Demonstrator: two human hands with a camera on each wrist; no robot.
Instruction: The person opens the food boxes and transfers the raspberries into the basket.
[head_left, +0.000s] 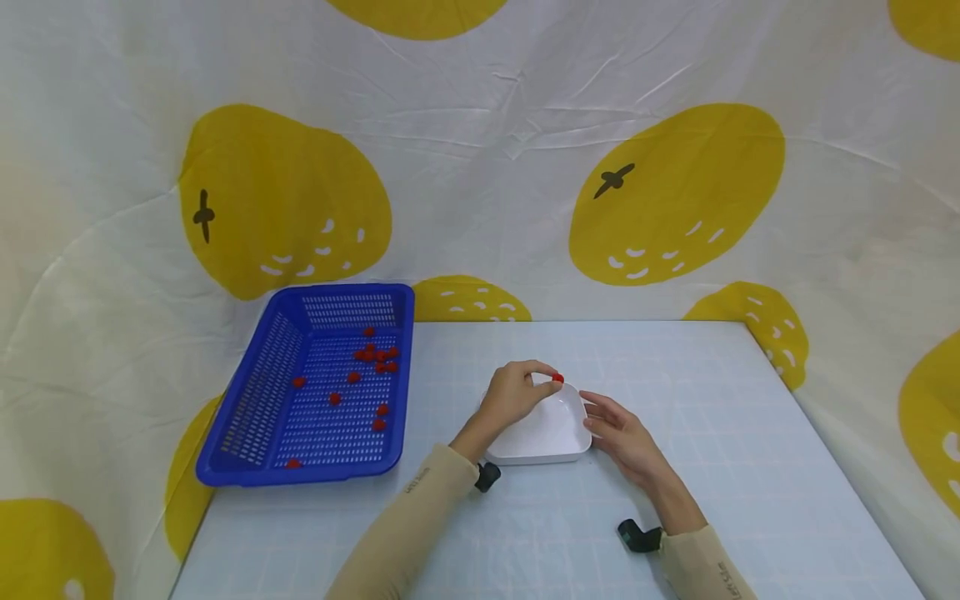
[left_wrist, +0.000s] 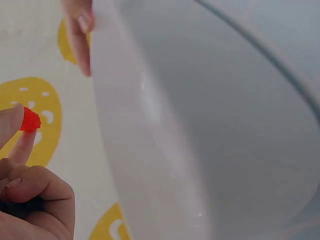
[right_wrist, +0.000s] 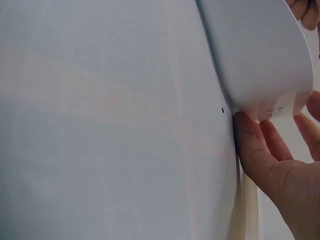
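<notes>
My left hand (head_left: 513,396) is above the white tray (head_left: 543,429), pinching a small red raspberry (head_left: 558,378) between thumb and index finger. Close up in the left wrist view, the raspberry (left_wrist: 31,120) looks bumpy and bright red, and the other fingers curl in toward the palm. At the tray's right side, my right hand (head_left: 626,442) rests its loosely extended fingers against the wall. In the right wrist view the thumb and fingertips of the right hand (right_wrist: 280,170) touch the tray's outer corner (right_wrist: 265,60).
To the left stands a blue perforated basket (head_left: 408,358) with several red raspberries scattered inside, most toward its right side. A pale checked cloth covers the table (head_left: 712,417). Behind it hangs a white curtain (head_left: 480,192) with yellow fruit prints.
</notes>
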